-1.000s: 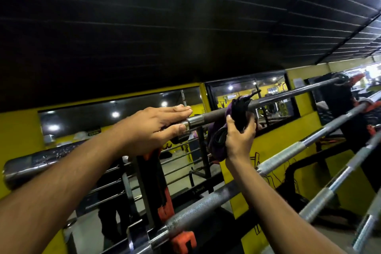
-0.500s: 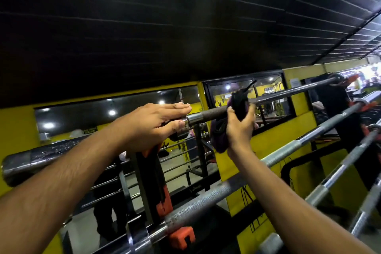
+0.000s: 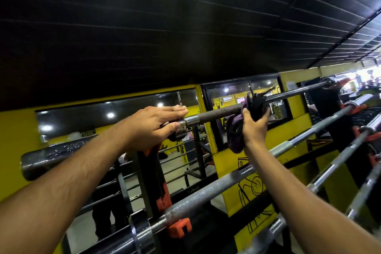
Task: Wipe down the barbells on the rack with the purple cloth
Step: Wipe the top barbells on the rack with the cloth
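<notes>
The top barbell (image 3: 214, 113) lies across the rack at head height, its dark knurled shaft running up to the right. My left hand (image 3: 156, 126) grips it at the collar near the left sleeve. My right hand (image 3: 254, 125) presses the purple cloth (image 3: 237, 136) around the shaft further right; the cloth looks dark where it wraps the bar and hangs purple below. A second barbell (image 3: 206, 200) rests lower on the rack, and more bars (image 3: 338, 163) lie to the right.
Orange hooks (image 3: 179, 227) on the black rack upright (image 3: 152, 175) hold the bars. A yellow wall (image 3: 255, 192) with mirrors (image 3: 115, 113) stands behind. A low black ceiling hangs overhead. Gym equipment and people show far right.
My right hand has slid the cloth rightward along the top bar, baring more knurled shaft between my hands. My left hand stays at the collar.
</notes>
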